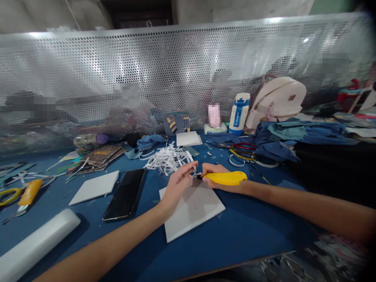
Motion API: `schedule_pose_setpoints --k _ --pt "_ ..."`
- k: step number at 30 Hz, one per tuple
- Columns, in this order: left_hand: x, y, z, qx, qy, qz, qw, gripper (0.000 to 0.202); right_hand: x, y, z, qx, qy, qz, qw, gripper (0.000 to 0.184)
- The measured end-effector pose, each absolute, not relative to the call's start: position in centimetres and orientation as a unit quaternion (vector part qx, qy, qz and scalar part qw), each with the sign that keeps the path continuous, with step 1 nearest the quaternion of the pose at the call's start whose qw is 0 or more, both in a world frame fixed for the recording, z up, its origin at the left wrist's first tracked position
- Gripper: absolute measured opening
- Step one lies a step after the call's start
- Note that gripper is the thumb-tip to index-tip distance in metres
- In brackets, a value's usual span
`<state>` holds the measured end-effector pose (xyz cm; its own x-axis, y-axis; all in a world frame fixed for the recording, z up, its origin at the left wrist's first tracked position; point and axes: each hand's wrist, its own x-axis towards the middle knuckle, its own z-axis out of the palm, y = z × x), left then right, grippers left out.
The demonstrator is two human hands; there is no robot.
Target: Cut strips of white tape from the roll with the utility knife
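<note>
My right hand (215, 173) is closed around a yellow utility knife (227, 178), its dark tip pointing left toward my other hand. My left hand (179, 181) has its fingers pressed together on a thin white strip (195, 169), which stands up near the fingertips. Both hands meet above the far edge of a square white board (195, 213) lying on the blue table. Just behind my left hand is a loose heap of white strips (169, 158). The knife's blade and the lower end of the strip are too small to make out.
To the left lie a black phone (125, 194), a white pad (95, 187), an orange-handled cutter (31, 192) and a white rounded case (41, 243). Scissors (242, 154), blue cloth (276, 137), a bottle (239, 113) and a backpack (279, 98) stand by the perforated metal screen (164, 58).
</note>
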<state>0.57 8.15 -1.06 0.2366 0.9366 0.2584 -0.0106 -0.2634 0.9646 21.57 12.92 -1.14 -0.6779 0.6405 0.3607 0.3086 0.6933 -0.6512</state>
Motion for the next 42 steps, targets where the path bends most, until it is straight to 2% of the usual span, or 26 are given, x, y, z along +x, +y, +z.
schedule_pose_setpoints --k 4,8,15,21,28,42 --pt "0.6 8.2 -1.1 0.619 0.370 0.496 0.484 0.038 21.3 12.7 -1.0 -0.301 -0.854 0.295 0.304 0.010" --pt "0.6 8.2 -1.2 0.615 0.367 0.499 0.488 0.038 21.1 12.4 -0.9 -0.345 -0.801 0.385 0.303 0.012" --pt "0.6 8.2 -1.2 0.613 0.359 0.503 0.493 0.039 21.3 12.3 -1.1 -0.302 -0.773 0.453 0.326 0.019" --pt "0.6 8.2 -1.3 0.613 0.355 0.504 0.495 0.038 21.4 12.6 -1.3 -0.292 -0.750 0.481 0.347 0.025" --pt "0.5 8.3 -1.3 0.610 0.358 0.504 0.496 0.039 21.4 12.9 -1.7 -0.271 -0.749 0.508 0.328 0.024" --pt "0.6 8.0 -1.1 0.605 0.365 0.503 0.497 0.038 21.3 12.4 -0.8 -0.293 -0.745 0.494 0.341 0.025"
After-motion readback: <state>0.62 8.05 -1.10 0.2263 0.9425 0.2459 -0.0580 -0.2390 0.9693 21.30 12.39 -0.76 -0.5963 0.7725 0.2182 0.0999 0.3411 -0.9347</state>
